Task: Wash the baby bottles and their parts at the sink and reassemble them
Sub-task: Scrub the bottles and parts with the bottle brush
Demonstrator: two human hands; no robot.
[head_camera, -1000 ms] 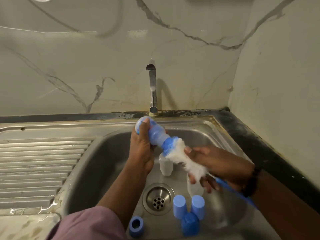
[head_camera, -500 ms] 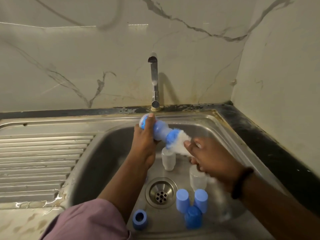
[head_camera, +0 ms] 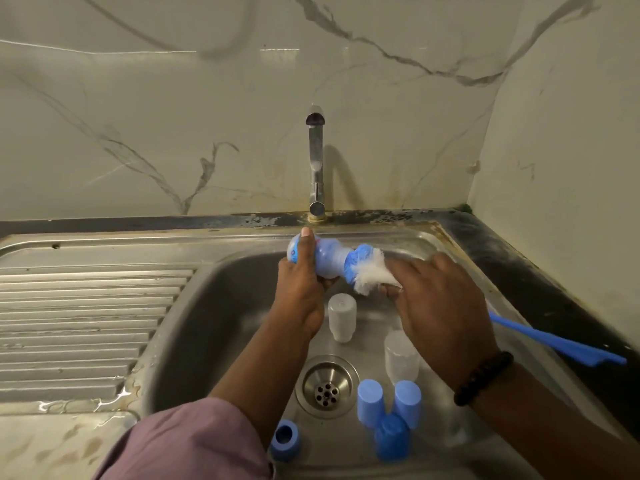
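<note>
My left hand (head_camera: 300,285) grips a blue-tinted baby bottle (head_camera: 325,259), held sideways over the steel sink (head_camera: 221,306). The white bristles of a bottle brush (head_camera: 370,277) sit at the bottle's blue neck ring. My right hand (head_camera: 436,306) grips the brush just behind the bristles, and its blue handle (head_camera: 554,344) sticks out to the right. On the sink floor stand two clear bottles upside down, one (head_camera: 342,317) near the middle and one (head_camera: 400,355) to its right. Three blue caps (head_camera: 389,414) cluster near the drain. A blue ring (head_camera: 285,439) lies at the front.
The tap (head_camera: 316,161) stands behind the sink with no water running. A ribbed draining board (head_camera: 83,327) lies to the left, wet near its front. The drain (head_camera: 326,386) sits mid-sink. A dark counter edge (head_camera: 540,278) and marble walls close in the right and back.
My right hand pushed the brush further into the bottle, so less of the bristles shows. The handle now juts out to the right. The bottle has tilted closer to level.
</note>
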